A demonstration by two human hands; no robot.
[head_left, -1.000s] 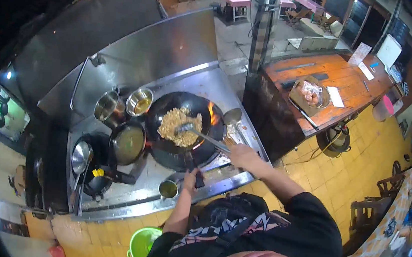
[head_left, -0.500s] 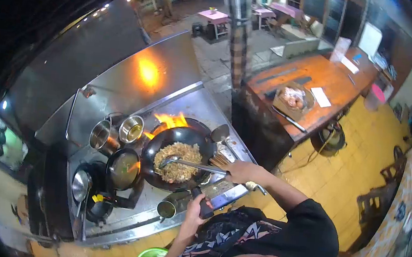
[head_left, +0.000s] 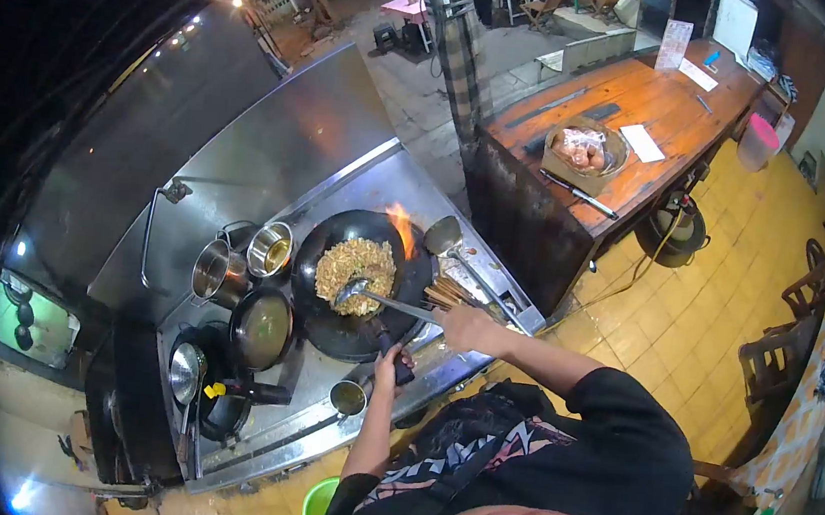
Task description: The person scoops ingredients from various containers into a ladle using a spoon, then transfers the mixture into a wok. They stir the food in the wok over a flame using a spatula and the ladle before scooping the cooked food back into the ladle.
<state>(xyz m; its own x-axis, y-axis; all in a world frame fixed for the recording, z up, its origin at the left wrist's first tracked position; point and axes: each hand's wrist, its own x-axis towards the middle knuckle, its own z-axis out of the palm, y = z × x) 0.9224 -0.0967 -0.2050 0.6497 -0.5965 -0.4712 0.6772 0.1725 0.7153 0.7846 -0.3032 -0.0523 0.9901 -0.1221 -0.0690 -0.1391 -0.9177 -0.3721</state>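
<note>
My left hand (head_left: 391, 367) is closed around the dark handle of a black wok (head_left: 327, 327) on the stove. A heap of brown, grainy food like fried rice (head_left: 356, 260) lies in the wok. My right hand (head_left: 466, 330) grips the handle of a metal ladle (head_left: 399, 305), whose bowl rests in the food. A small flame (head_left: 400, 227) rises at the wok's far right rim. Just right of the wok lies a spatula (head_left: 444, 237), near a bundle of thin sticks (head_left: 449, 293).
Left of the wok are a steel pot (head_left: 220, 275), a smaller metal bowl (head_left: 270, 250), a pan of liquid (head_left: 261, 328) and a strainer (head_left: 184, 372). A metal cup (head_left: 348, 398) stands at the stove's front. A wooden counter (head_left: 640, 105) holds a basket of eggs (head_left: 584, 153).
The flames behind the wok have shrunk to one at its right rim, and their glow on the metal backsplash has faded. Both hands keep their grips. The camera view has shifted slightly.
</note>
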